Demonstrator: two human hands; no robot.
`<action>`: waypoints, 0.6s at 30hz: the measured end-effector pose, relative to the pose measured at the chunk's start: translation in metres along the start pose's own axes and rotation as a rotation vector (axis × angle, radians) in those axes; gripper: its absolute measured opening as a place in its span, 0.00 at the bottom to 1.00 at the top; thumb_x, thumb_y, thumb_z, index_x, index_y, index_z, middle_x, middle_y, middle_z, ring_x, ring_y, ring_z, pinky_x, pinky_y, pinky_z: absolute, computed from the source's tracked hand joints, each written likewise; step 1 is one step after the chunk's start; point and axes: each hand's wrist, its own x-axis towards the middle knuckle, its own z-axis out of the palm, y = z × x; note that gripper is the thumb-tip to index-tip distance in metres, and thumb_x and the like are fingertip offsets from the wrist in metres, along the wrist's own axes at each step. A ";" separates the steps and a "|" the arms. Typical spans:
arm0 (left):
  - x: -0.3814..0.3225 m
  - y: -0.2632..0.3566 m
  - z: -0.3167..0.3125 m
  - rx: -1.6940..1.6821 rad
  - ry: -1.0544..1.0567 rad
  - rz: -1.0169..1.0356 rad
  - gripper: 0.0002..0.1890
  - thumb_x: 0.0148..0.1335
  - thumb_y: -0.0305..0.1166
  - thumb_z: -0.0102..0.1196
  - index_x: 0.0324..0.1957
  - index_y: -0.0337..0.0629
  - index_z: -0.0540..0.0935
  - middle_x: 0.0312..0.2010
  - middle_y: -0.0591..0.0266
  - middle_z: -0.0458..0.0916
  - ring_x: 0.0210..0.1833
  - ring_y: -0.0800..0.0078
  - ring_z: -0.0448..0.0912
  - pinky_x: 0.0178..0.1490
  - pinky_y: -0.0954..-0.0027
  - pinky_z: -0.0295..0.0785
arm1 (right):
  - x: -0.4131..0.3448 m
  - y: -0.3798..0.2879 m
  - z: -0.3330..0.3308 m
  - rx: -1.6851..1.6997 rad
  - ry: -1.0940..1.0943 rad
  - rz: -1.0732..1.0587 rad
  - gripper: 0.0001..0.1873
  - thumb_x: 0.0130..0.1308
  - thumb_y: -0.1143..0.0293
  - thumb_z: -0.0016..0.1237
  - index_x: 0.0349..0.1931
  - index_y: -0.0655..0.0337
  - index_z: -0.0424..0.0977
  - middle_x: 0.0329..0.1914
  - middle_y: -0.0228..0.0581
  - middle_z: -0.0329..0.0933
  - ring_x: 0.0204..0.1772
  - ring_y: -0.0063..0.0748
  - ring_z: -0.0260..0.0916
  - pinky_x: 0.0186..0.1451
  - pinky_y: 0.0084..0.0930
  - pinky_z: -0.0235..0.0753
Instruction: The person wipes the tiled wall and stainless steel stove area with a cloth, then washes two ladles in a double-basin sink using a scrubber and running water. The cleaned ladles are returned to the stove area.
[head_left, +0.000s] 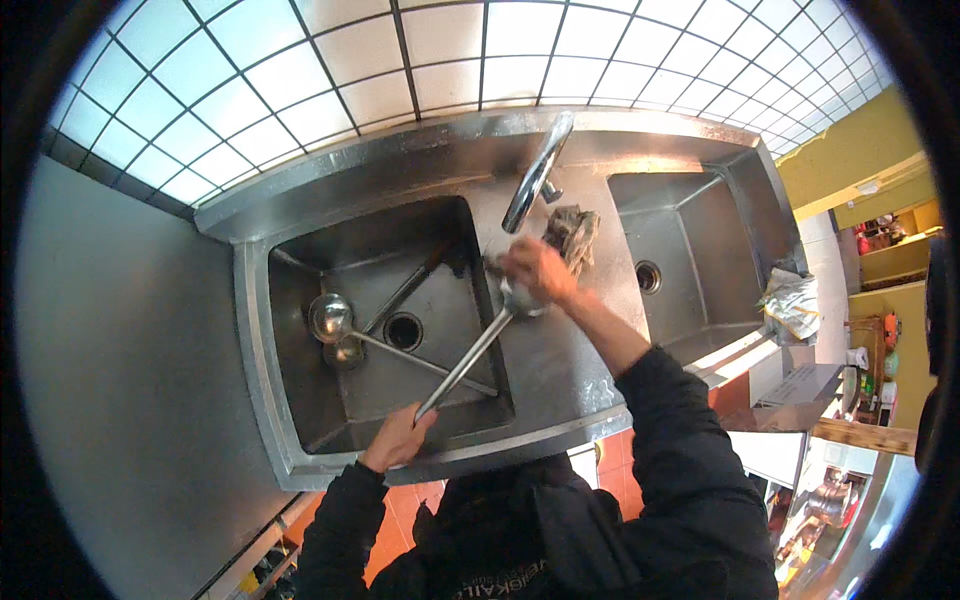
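My left hand (397, 439) grips the end of a long metal handle over the front edge of the left sink basin (450, 322). The handle belongs to a metal ladle (472, 356), whose bowl end rests near the steel divider and is partly covered. My right hand (536, 268) is at that bowl end, closed around a grey-brown scouring pad (493, 262), which is blurred and mostly hidden by the fingers. Inside the left basin lie two more long-handled ladles, one ladle (330, 316) crossing over the other ladle (346, 354), near the drain (403, 331).
A chrome faucet (538, 172) reaches over the divider (566, 352), with a crumpled brown cloth (574, 236) beside it. The right basin (709, 259) has its own drain. A plastic bag (791, 304) hangs at the right rim. A grey flat surface (150, 337) adjoins on the left.
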 end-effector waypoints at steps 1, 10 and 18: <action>-0.006 0.008 -0.003 0.023 -0.018 -0.038 0.21 0.74 0.48 0.49 0.44 0.35 0.76 0.34 0.40 0.80 0.40 0.41 0.78 0.44 0.49 0.71 | -0.014 -0.015 0.003 0.055 0.099 -0.058 0.07 0.65 0.71 0.57 0.42 0.59 0.84 0.45 0.44 0.76 0.51 0.47 0.76 0.54 0.39 0.77; -0.014 0.012 0.003 0.047 -0.098 -0.133 0.24 0.74 0.51 0.48 0.42 0.34 0.75 0.36 0.36 0.83 0.45 0.33 0.79 0.46 0.44 0.71 | -0.022 0.023 -0.022 -0.019 0.038 -0.109 0.14 0.63 0.76 0.54 0.48 0.56 0.84 0.47 0.42 0.79 0.51 0.47 0.77 0.56 0.37 0.78; -0.014 0.007 -0.006 0.084 -0.058 -0.114 0.24 0.74 0.52 0.47 0.41 0.36 0.75 0.32 0.37 0.82 0.41 0.34 0.80 0.44 0.43 0.70 | -0.043 -0.015 -0.012 0.065 -0.055 -0.258 0.19 0.59 0.80 0.53 0.51 0.56 0.82 0.49 0.43 0.78 0.53 0.50 0.76 0.58 0.38 0.77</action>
